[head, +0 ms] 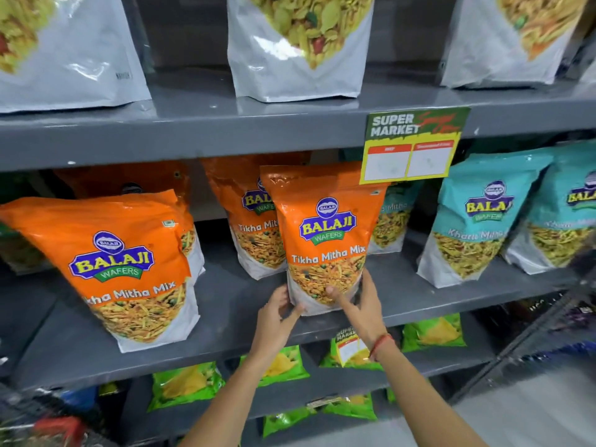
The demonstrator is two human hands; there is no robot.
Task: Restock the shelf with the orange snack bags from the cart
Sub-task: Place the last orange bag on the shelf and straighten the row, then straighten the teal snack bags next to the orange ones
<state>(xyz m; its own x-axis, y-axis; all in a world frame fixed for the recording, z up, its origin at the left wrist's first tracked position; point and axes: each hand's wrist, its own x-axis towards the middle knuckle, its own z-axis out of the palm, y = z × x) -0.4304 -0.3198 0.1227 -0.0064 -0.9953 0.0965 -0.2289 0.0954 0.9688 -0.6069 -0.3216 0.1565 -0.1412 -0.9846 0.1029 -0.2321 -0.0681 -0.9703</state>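
Left hand (pixel 278 312), right hand (pixel 361 306) being pressed against base of upright orange bag (pixel 325 233), fingers spread, on grey shelf (pixel 435 295).

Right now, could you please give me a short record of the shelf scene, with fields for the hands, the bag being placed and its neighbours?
left hand: on the lower left corner of the held bag
right hand: on its lower right corner, thumb on the front
held bag: orange, upright, base on the middle shelf
behind it: another orange bag
left neighbour: leaning orange bag
right neighbours: teal bags
price tag: hangs from the shelf edge above
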